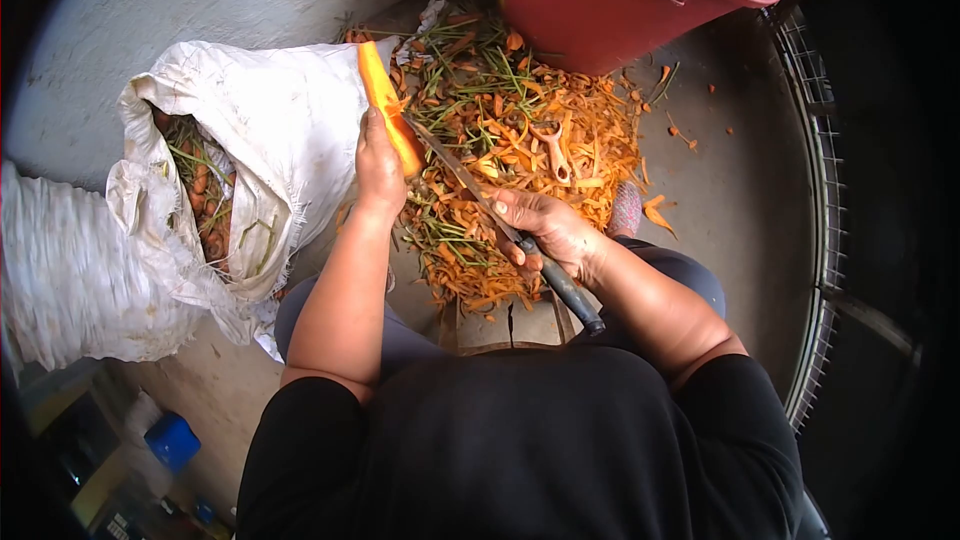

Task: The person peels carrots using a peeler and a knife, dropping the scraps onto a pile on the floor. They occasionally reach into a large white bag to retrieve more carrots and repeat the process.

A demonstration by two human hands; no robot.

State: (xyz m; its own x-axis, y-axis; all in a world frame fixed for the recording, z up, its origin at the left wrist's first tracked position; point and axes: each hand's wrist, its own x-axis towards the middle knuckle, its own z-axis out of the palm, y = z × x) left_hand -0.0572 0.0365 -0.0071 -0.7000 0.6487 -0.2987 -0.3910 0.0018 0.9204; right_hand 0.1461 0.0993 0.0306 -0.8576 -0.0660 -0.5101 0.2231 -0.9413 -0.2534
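Observation:
My left hand (380,172) is closed around the lower part of a large, bright orange peeled carrot (372,75), which points away from me. In my right hand (550,227) is a knife (455,165) with a black handle, its long dark blade slanting up to the left. The blade's tip end meets the carrot's side, where a small curl of orange sticks out. Below both hands spreads a pile of carrot peelings (600,155) mixed with green stems. A vegetable peeler (552,152) lies on the peelings.
A white woven sack (270,90) stands open at the left, with unpeeled carrots (213,215) and stems inside. Behind the pile is a red plastic bin (600,10). A wire rack (822,160) runs along the right. A blue object (172,441) sits at lower left.

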